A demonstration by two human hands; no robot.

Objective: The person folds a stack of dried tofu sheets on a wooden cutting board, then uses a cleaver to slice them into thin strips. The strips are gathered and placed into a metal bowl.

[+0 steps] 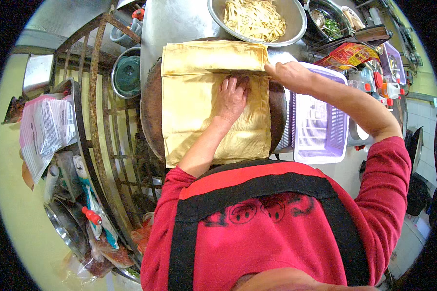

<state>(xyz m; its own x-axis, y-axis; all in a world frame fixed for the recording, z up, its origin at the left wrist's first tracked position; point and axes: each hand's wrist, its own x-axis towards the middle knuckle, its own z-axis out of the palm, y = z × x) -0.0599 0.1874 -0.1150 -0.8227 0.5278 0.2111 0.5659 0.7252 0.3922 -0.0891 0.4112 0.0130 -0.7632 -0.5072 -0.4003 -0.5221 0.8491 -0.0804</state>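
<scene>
A stack of pale yellow tofu sheets (189, 112) lies on a round wooden chopping block (152, 109) before me. My left hand (233, 96) presses on the sheets, its fingers spread near a line that crosses them. My right hand (289, 74) grips the handle of a knife (236, 71), whose blade lies along that line just beyond my left fingertips. Beyond the blade is a narrower strip of the sheets (211, 56). A steel bowl (301, 22) at the top holds a heap of cut yellow strips (256, 22).
Right of the block stands a purple plastic basket (320, 156). Bottles with red caps (366, 87) and a red food packet (349, 54) are farther right. A wok (327, 11) with greens is at the upper right. On the left are a rusty metal rack (96, 72) and a green basin (127, 74).
</scene>
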